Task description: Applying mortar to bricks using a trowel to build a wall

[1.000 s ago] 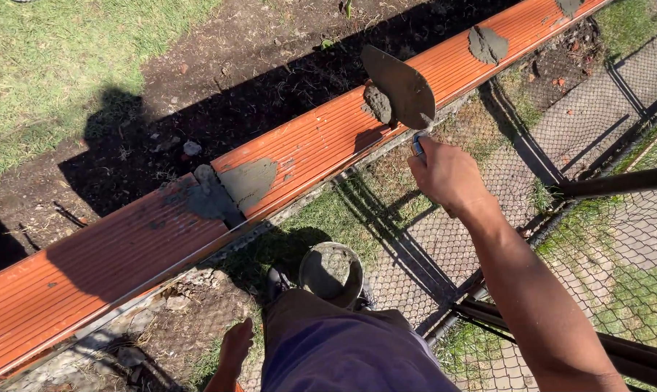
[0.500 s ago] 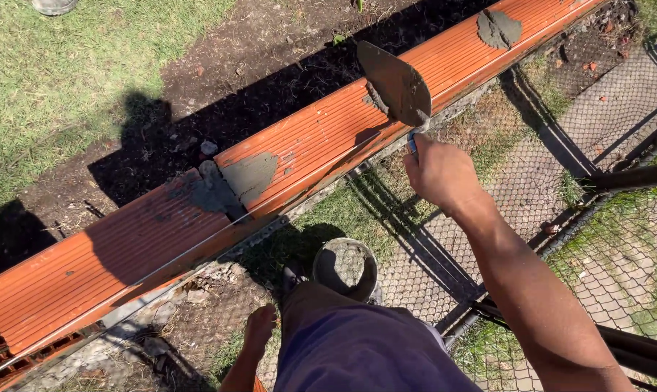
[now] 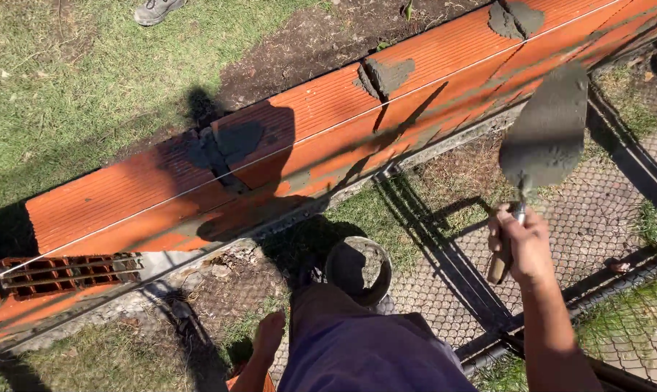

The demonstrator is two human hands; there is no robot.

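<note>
Head view: my right hand is clenched around the wooden handle of a trowel, its flat steel blade coated with grey mortar and raised beside the orange brick wall. My left hand hangs low by my leg, fingers loose and holding nothing. A bucket stands on the ground near my knee. The blade looks stiff and, I judge, front-heavy when loaded; the handle is the sound grip. Mortar dabs mark the joints.

A mortar-smeared grey trowel is held blade up at the right of the frame, its wooden handle pointing down and gripped.
</note>
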